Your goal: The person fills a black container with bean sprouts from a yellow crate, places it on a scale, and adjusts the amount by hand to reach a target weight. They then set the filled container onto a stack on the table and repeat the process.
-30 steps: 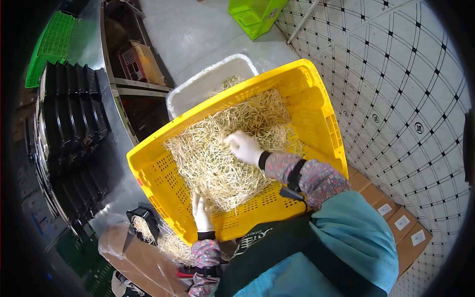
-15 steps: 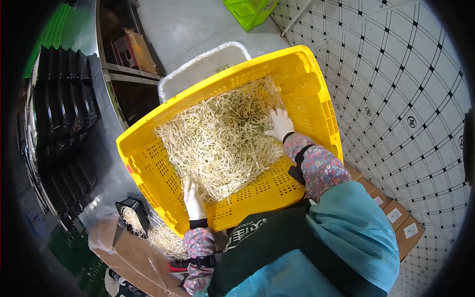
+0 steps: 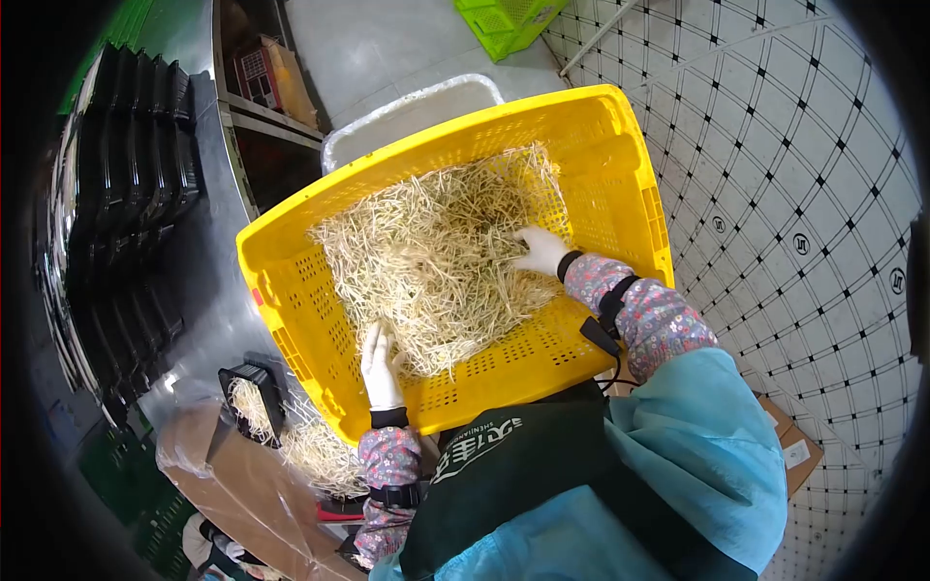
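Note:
A large yellow perforated crate (image 3: 647,184) tilts in front of me, a thick pile of pale bean sprouts (image 3: 426,261) spread inside. My left hand (image 3: 382,366), in a white glove, rests at the pile's near left edge. Its fingers are stretched out along the sprouts and hold nothing. From the right side, my right hand (image 3: 542,250) reaches over the crate, also gloved. Its slightly bent fingers are apart and touch the right edge of the pile, with the tips partly among the sprouts.
A whitish tub (image 3: 417,111) stands behind the crate. Stacked black trays (image 3: 136,165) are on the metal table (image 3: 218,320) at left. Near them lie a black tray with sprouts (image 3: 254,402), loose sprouts (image 3: 325,457) and a cardboard box (image 3: 252,494). A green crate (image 3: 509,24) is beyond.
My right hand has moved slightly left, its spread fingers now more bent against the sprouts. The left hand stays at the near left edge. The view has shifted a little.

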Demonstrator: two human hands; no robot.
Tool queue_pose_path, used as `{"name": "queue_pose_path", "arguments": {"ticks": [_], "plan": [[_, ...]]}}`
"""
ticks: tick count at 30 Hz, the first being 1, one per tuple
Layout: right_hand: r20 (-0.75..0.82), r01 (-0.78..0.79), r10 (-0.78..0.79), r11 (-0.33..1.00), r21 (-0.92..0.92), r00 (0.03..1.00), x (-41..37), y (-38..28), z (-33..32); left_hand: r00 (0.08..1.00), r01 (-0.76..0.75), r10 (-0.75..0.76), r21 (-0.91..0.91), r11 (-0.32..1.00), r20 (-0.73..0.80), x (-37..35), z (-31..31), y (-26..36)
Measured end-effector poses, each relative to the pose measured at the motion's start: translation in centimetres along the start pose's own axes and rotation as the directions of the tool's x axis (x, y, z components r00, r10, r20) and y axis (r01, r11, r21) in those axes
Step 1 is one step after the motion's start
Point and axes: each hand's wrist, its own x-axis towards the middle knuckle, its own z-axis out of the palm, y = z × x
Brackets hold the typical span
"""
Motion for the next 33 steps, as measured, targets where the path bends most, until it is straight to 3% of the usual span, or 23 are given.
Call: {"name": "queue_pose_path", "arguments": {"ticks": [2, 4, 6, 10, 13, 16, 19, 22, 23, 24, 26, 27, 28, 29, 30, 31, 32, 33], "plan": [[0.09, 0.115, -0.09, 0.937, -0.33, 0.992, -2.1, 0.2, 1.3, 1.0, -0.009, 0.009, -0.006, 1.0, -0.006, -0.1, 0.2, 0.2], [0.128, 0.172, -0.121, 0.819, -0.548, 0.984, -3.4, -0.8, 1.9, 1.0, -0.018, 0.018, -0.01, 1.0, -0.015, -0.2, 0.3, 0.4], [0.131, 0.231, -0.196, 0.685, -0.691, 0.972, -4.0, -0.7, 2.6, 0.999, -0.027, 0.027, -0.013, 1.0, -0.026, 0.0, 0.1, 0.2], [0.156, 0.274, -0.246, 0.574, -0.772, 0.957, -3.2, -0.5, 2.5, 0.998, -0.047, 0.045, -0.03, 0.998, -0.043, 0.3, 0.2, 0.1], [0.076, 0.202, -0.207, 0.701, -0.684, 0.975, -1.1, 1.2, 5.3, 0.997, -0.062, 0.061, -0.023, 0.998, -0.041, 0.5, 0.1, 0.0], [0.158, 0.219, -0.154, 0.755, -0.618, 0.975, 0.4, 1.1, 4.2, 0.997, -0.068, 0.068, -0.016, 0.998, -0.046, 1.0, -0.3, -0.7], [0.205, 0.142, -0.043, 0.854, -0.5, 0.978, 0.2, 0.4, 1.0, 0.998, -0.041, 0.041, 0.016, 0.999, -0.054, 0.7, -0.4, -0.4], [0.087, -0.121, 0.151, 0.951, -0.285, 0.985, 0.0, 1.7, -2.4, 0.999, -0.036, 0.037, 0.018, 0.999, -0.031, 1.1, -0.5, -0.7], [0.05, -0.271, 0.277, 0.957, -0.106, 0.96, -0.4, 1.6, -3.9, 0.999, -0.039, 0.04, 0.016, 0.999, -0.029, 1.2, -0.5, -0.9], [0.152, -0.263, 0.26, 0.965, 0.0, 0.954, -0.2, 2.2, -3.6, 0.999, -0.043, 0.043, 0.017, 0.999, -0.028, 1.3, -0.7, -1.0], [0.345, -0.271, 0.187, 0.939, 0.213, 0.92, 0.5, 3.2, -2.2, 0.998, -0.041, 0.041, 0.019, 0.999, -0.041, 1.4, -0.7, -1.0], [0.374, -0.322, 0.168, 0.858, 0.399, 0.912, -1.5, 0.5, -2.2, 0.998, -0.036, 0.037, 0.019, 0.999, -0.055, 1.4, -0.5, -1.0], [0.47, -0.326, 0.139, 0.881, 0.342, 0.871, -0.2, 2.0, 1.4, 0.997, -0.033, 0.035, 0.019, 0.999, -0.073, 1.4, -0.4, -1.0], [0.496, -0.467, 0.192, 0.715, 0.52, 0.847, 0.4, 3.2, 6.5, 0.999, -0.024, 0.025, 0.053, 0.998, -0.027, 1.3, -0.7, -1.1], [0.469, -0.452, 0.096, 0.487, 0.747, 0.878, -1.3, 0.4, 7.2, 0.999, -0.011, 0.013, 0.075, 0.997, -0.033, 0.8, -0.2, -0.4], [0.348, -0.471, 0.327, 0.478, 0.741, 0.879, -2.1, -2.1, 8.5, 0.999, -0.012, 0.015, 0.071, 0.997, -0.048, 0.8, -0.2, -0.4], [0.205, -0.491, 0.538, 0.463, 0.738, 0.817, -2.4, -3.8, 9.5, 0.998, -0.01, 0.015, 0.067, 0.998, -0.064, 0.8, -0.3, -0.6], [0.24, -0.498, 0.519, 0.443, 0.745, 0.821, -2.0, -3.8, 10.0, 0.998, -0.014, 0.018, 0.059, 0.998, -0.067, 0.9, -0.6, -0.7]]}}
